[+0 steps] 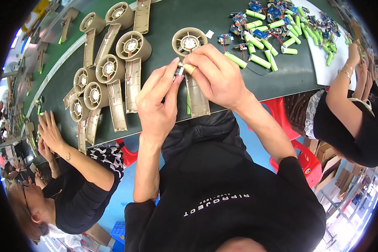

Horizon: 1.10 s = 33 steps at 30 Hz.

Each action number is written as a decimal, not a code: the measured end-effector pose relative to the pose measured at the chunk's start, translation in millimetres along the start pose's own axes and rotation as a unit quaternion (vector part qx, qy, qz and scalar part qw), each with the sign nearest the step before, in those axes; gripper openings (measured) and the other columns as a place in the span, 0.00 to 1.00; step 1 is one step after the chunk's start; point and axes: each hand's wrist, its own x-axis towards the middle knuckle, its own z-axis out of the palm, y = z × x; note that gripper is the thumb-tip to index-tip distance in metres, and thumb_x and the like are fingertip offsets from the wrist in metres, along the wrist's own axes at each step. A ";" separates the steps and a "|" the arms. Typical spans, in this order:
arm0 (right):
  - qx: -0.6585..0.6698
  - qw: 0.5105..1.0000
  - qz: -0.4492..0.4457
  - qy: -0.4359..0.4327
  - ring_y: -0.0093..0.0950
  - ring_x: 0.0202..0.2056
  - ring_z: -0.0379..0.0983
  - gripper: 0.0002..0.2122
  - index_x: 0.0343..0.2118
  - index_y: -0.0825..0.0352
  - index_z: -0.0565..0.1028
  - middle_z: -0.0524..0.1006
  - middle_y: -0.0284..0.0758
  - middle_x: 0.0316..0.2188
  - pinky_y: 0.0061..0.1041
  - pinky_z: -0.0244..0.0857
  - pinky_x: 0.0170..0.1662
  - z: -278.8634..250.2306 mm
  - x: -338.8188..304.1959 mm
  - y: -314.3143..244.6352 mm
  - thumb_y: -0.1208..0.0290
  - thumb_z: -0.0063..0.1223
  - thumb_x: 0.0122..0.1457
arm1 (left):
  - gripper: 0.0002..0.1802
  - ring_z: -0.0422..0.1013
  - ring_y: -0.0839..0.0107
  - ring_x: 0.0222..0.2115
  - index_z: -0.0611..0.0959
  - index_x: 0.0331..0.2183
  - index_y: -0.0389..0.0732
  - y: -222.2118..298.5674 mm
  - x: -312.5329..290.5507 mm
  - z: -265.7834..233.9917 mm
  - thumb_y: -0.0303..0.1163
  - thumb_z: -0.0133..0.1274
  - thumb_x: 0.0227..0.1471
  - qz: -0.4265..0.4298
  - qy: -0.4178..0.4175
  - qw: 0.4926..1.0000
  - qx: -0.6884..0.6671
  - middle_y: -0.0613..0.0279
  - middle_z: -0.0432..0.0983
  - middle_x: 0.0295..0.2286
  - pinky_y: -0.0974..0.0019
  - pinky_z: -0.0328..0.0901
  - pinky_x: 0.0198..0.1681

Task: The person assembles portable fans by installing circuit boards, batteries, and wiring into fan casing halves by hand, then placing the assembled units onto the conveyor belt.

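Observation:
Both of my hands meet over a beige fan housing (190,38) with a round fan and an open handle shell (199,105). Pinched in the fingertips of my left hand (157,96) is a small part with black and white stripes (179,70). My right hand (220,75) closes its fingertips on the same part from the other side; a yellowish cover (190,68) shows on a fingertip. The fingers hide much of the part, so its kind is unclear. Under it, a green edge (188,104) shows beside the handle shell.
Several more beige fan housings (133,47) lie at the left of the dark green table (290,75). Green battery cells (260,61) wired to blue circuit boards (239,17) are heaped at the right. Co-workers' hands (50,130) work at both sides. Red stools (304,164) stand below.

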 end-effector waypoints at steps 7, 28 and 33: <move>0.012 1.000 -0.004 -0.013 0.32 0.27 0.75 0.08 0.35 0.69 0.76 0.75 0.37 0.29 0.26 0.70 0.29 -8.7 7.1 1.7 0.79 0.60 0.51 | 0.16 0.76 0.64 0.33 0.81 0.45 0.33 2.2 10.0 -5.4 0.18 0.56 0.52 0.006 -0.031 0.999 -0.019 0.52 0.79 0.35 0.68 0.69 0.36; -0.009 0.966 0.210 -0.149 0.38 0.36 0.78 0.20 0.46 0.69 0.70 0.79 0.43 0.32 0.34 0.70 0.39 112.3 247.6 153.1 0.65 0.60 0.52 | 0.15 0.71 0.74 0.17 0.79 0.43 0.35 -121.1 284.7 -66.9 0.32 0.49 0.57 -0.246 0.006 0.969 -0.032 0.62 0.75 0.20 0.69 0.65 0.23; -0.017 0.964 0.213 -0.158 0.50 0.43 0.74 0.20 0.45 0.69 0.67 0.78 0.51 0.37 0.44 0.67 0.46 176.6 264.3 197.6 0.65 0.59 0.53 | 0.20 0.79 0.65 0.28 0.80 0.47 0.37 -204.4 318.4 -70.3 0.31 0.52 0.51 -0.248 -0.023 0.968 0.035 0.52 0.81 0.29 0.64 0.72 0.36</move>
